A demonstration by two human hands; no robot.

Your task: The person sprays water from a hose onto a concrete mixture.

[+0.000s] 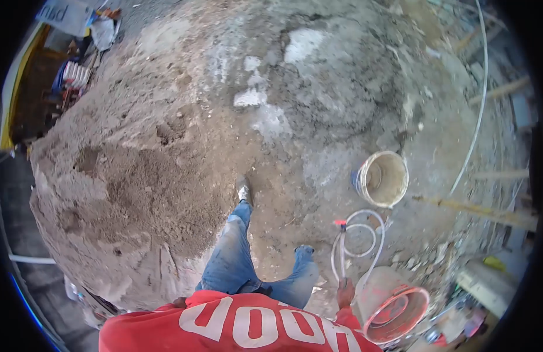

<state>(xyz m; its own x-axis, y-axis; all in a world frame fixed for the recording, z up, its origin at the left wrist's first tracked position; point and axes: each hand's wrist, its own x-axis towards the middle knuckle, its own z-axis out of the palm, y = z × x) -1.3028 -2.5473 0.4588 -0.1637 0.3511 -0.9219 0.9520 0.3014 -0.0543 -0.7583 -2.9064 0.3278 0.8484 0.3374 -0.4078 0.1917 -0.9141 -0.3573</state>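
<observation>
Low on the right, my right hand (345, 292) is closed around a clear, looped hose (366, 225). A red fitting (340, 223) sits at the hose's upper end. Part of the hose runs down toward a pale bucket with a red-stained rim (423, 305), tilted beside my right hand. Another bucket (400, 190), whitish inside, stands farther ahead on the ground. My left hand is out of sight behind the red sweatshirt (166, 328).
A large sand heap (148, 188) rises on the left. Wet grey mix (353, 88) spreads ahead. On the right lie a long thin pipe or hose (481, 100), wooden poles (482, 212) and rubble. Bags and clutter (75, 75) lie at far left.
</observation>
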